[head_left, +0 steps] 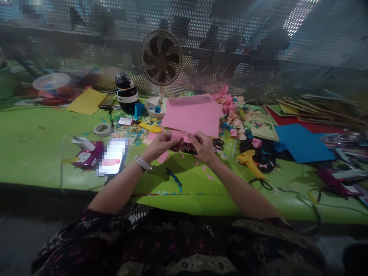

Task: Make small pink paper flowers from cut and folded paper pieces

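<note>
A small piece of pink paper (181, 135) is pinched between both hands above the green table. My left hand (161, 145), with a white watch on the wrist, grips its left end between thumb and fingers. At the right end, my right hand (202, 145) closes on it the same way. Just beyond the hands lies a large pink sheet (192, 113). Black-handled scissors (218, 144) rest right of my right hand. Pink scraps (163, 157) lie under and around the hands, along with a dark object that I cannot make out.
A fan (161, 57) and a black jar-shaped bottle (126, 96) stand at the back. Folded pink pieces (225, 101) are heaped right of the sheet. A yellow glue gun (251, 163) and blue paper (303, 143) lie right; a lit phone (113, 156) and tape roll (102, 130) left.
</note>
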Available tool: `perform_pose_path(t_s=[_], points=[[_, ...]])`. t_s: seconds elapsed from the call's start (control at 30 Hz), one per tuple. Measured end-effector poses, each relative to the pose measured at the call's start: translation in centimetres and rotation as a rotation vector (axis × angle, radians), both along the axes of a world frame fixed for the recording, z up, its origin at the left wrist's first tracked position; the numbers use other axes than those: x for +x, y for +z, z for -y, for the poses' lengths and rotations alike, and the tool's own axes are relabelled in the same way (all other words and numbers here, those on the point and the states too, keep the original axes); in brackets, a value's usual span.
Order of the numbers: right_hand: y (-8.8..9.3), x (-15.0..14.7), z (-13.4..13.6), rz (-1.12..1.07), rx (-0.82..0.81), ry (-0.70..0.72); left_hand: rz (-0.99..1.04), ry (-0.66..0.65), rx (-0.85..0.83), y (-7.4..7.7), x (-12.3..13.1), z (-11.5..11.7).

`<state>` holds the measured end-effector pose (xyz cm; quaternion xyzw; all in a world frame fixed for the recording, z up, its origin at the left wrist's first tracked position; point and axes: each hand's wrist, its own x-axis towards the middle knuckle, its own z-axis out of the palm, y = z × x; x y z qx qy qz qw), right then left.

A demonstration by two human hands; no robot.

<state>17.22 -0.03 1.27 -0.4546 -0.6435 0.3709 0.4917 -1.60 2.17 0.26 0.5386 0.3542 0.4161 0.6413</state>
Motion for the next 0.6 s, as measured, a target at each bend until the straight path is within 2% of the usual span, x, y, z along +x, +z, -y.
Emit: perform_pose_path(t_s=[0.17, 0.27, 0.6], points=[[-0.5, -0.1, -0.3, -0.007, -0.067, 0.093, -0.02, 0.012, 0.016, -0.2, 0.3, 0.1], [-0.8, -0.1, -0.5, 0.016, -0.07, 0.092, -0.025, 0.002, -0.002, -0.1, 0.2, 0.1], [0.6, 0.2, -0.4, -0.013, -0.169, 0.165, 0.005, -0.035, -0.074, 0.1, -0.7, -0.5]])
